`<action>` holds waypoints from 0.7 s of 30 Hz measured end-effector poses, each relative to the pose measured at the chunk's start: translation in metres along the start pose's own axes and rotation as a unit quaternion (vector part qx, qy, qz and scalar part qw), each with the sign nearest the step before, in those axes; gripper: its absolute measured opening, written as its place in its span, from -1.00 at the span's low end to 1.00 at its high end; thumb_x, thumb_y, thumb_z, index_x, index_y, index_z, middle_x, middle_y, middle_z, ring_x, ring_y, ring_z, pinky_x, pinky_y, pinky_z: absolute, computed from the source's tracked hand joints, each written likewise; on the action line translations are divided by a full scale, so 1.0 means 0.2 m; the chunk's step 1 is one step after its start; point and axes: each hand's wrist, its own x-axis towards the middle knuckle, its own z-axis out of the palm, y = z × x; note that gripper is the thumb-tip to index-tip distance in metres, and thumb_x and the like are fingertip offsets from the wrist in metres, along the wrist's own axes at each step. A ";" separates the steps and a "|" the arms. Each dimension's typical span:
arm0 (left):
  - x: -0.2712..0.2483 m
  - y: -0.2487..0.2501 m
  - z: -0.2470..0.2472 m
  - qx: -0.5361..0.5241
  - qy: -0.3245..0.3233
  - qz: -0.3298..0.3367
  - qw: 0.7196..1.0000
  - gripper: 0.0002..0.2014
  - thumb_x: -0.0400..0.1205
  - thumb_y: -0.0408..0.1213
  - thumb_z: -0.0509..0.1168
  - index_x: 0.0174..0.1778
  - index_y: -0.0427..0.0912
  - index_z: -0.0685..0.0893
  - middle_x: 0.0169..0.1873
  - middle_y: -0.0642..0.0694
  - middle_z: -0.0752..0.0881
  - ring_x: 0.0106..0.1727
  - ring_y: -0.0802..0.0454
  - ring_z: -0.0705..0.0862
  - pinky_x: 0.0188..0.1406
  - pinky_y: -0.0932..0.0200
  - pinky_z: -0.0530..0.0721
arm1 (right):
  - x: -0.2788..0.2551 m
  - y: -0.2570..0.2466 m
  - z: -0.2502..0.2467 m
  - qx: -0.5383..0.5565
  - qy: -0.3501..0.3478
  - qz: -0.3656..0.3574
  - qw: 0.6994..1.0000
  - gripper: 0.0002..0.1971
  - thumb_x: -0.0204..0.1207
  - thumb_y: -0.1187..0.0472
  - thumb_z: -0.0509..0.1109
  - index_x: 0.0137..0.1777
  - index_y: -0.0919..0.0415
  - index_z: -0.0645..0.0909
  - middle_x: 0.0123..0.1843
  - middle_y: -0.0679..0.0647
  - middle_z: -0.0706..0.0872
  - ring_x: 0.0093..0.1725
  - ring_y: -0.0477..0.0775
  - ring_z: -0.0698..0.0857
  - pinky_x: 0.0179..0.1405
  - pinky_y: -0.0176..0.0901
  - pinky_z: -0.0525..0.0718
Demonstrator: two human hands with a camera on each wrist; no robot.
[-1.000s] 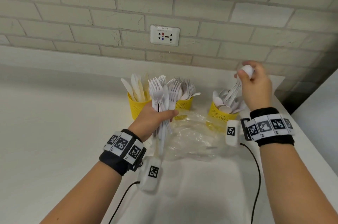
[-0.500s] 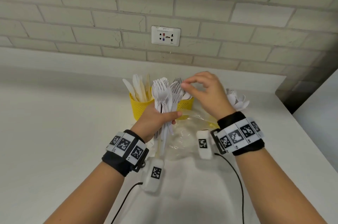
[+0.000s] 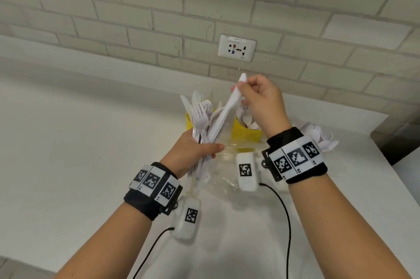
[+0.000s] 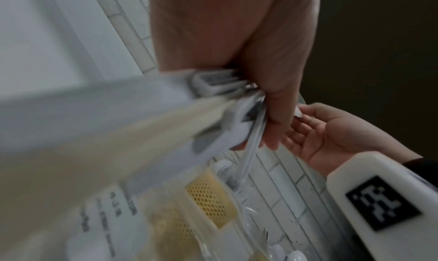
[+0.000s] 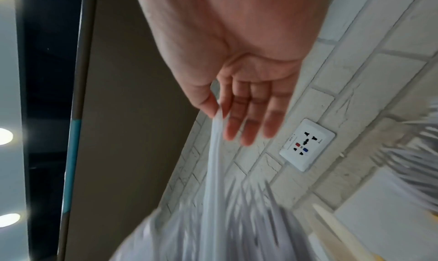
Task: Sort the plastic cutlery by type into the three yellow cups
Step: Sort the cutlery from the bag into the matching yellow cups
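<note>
My left hand (image 3: 204,149) grips a bundle of white plastic cutlery (image 3: 200,124), mostly forks, upright above the table in front of the cups. My right hand (image 3: 241,87) pinches the top end of a long white knife (image 3: 227,110) between thumb and forefinger, with the other fingers straight; the knife's lower end still lies in the bundle. Behind stand a yellow cup (image 3: 189,122) with knives and a middle yellow cup (image 3: 244,132) with forks. Spoons (image 3: 322,137) show past my right wrist; their cup is hidden. In the right wrist view the knife (image 5: 214,152) hangs from my fingertips (image 5: 219,111).
A crumpled clear plastic bag (image 3: 225,178) lies on the white table (image 3: 79,165) under my hands. A wall socket (image 3: 236,48) sits in the brick wall behind the cups. The table ends at the right (image 3: 386,155). Cables trail from both wrists.
My right hand came from the spoon cup at the right over to the bundle, took hold of a knife and is lifting it up. The left hand kept its hold.
</note>
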 end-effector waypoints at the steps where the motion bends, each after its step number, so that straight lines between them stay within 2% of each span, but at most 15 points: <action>1: 0.00 0.00 -0.02 0.003 0.009 -0.005 1.000 -0.74 0.44 -0.43 0.51 0.02 -0.27 0.66 -0.43 -0.08 0.66 -0.42 0.07 0.65 -0.36 0.28 0.65 | 0.02 -0.03 0.00 0.048 0.023 0.001 0.999 -0.85 0.61 0.27 0.29 -0.21 0.12 0.50 -0.23 0.09 0.76 -0.36 -0.07 0.69 -0.29 -0.17 0.67; 4: -0.01 -0.01 -0.08 -0.005 0.038 -0.008 0.999 -0.86 0.48 -0.43 0.47 -0.13 -0.23 0.65 -0.48 -0.07 0.65 -0.45 0.09 0.62 -0.41 0.30 0.61 | 0.09 -0.11 -0.02 0.152 0.097 -0.040 0.983 -0.86 0.65 0.28 0.24 -0.16 0.14 0.45 -0.23 0.17 0.78 -0.47 -0.05 0.70 -0.47 -0.20 0.72; 7: -0.02 -0.02 -0.15 -0.021 0.070 -0.004 0.997 -0.88 0.50 -0.43 0.45 -0.16 -0.23 0.63 -0.47 -0.11 0.63 -0.43 0.06 0.61 -0.39 0.28 0.61 | 0.14 -0.12 0.00 0.178 0.153 -0.082 0.969 -0.88 0.65 0.27 0.25 -0.13 0.11 0.45 -0.13 0.23 0.79 -0.30 0.07 0.77 -0.46 -0.20 0.73; 9: -0.03 -0.02 -0.18 -0.033 0.084 -0.005 0.996 -0.88 0.50 -0.42 0.46 -0.15 -0.23 0.63 -0.46 -0.10 0.63 -0.42 0.04 0.62 -0.38 0.26 0.62 | 0.17 -0.06 0.06 0.150 0.152 -0.088 0.973 -0.86 0.63 0.25 0.27 -0.15 0.06 0.46 -0.08 0.25 0.78 -0.23 0.15 0.78 -0.39 -0.12 0.75; 12: -0.04 -0.03 -0.20 -0.036 0.090 0.002 0.995 -0.88 0.49 -0.38 0.48 -0.16 -0.20 0.65 -0.44 -0.10 0.65 -0.36 0.00 0.63 -0.28 0.15 0.63 | 0.17 0.10 0.18 -0.014 0.081 -0.075 0.994 -0.86 0.60 0.18 0.32 -0.20 0.02 0.49 -0.15 0.06 0.72 -0.28 0.13 0.75 -0.23 0.08 0.79; 14: -0.04 -0.03 -0.21 -0.032 0.092 0.005 0.995 -0.88 0.49 -0.36 0.48 -0.16 -0.19 0.66 -0.42 -0.11 0.66 -0.34 -0.01 0.65 -0.25 0.12 0.63 | 0.15 0.20 0.26 -0.150 -0.008 -0.064 0.987 -0.91 0.59 0.13 0.32 -0.12 0.09 0.56 -0.18 0.01 0.70 -0.21 0.15 0.75 -0.19 -0.05 0.75; 16: -0.05 -0.02 -0.21 -0.039 0.093 0.009 0.995 -0.88 0.49 -0.37 0.48 -0.16 -0.20 0.67 -0.41 -0.12 0.67 -0.34 0.00 0.66 -0.27 0.15 0.63 | 0.12 0.28 0.30 -0.282 -0.098 -0.059 0.953 -0.86 0.60 0.15 0.31 0.01 0.20 0.62 -0.10 0.10 0.75 -0.07 0.18 0.73 -0.12 -0.19 0.62; 18: -0.06 -0.01 -0.20 -0.043 0.087 0.011 0.995 -0.88 0.48 -0.38 0.48 -0.15 -0.22 0.68 -0.41 -0.12 0.68 -0.34 0.01 0.67 -0.25 0.15 0.64 | 0.10 0.31 0.32 -0.324 -0.143 -0.047 0.934 -0.79 0.59 0.18 0.32 0.14 0.24 0.62 -0.01 0.17 0.78 0.03 0.19 0.72 -0.01 -0.15 0.59; 21: -0.06 -0.01 -0.20 -0.052 0.078 0.015 0.995 -0.89 0.48 -0.39 0.48 -0.15 -0.24 0.68 -0.41 -0.12 0.68 -0.33 0.00 0.67 -0.23 0.15 0.66 | 0.09 0.27 0.29 -0.272 -0.105 -0.034 0.956 -0.67 0.57 0.07 0.37 0.29 0.17 0.60 -0.01 0.09 0.75 0.01 0.09 0.70 0.07 -0.13 0.61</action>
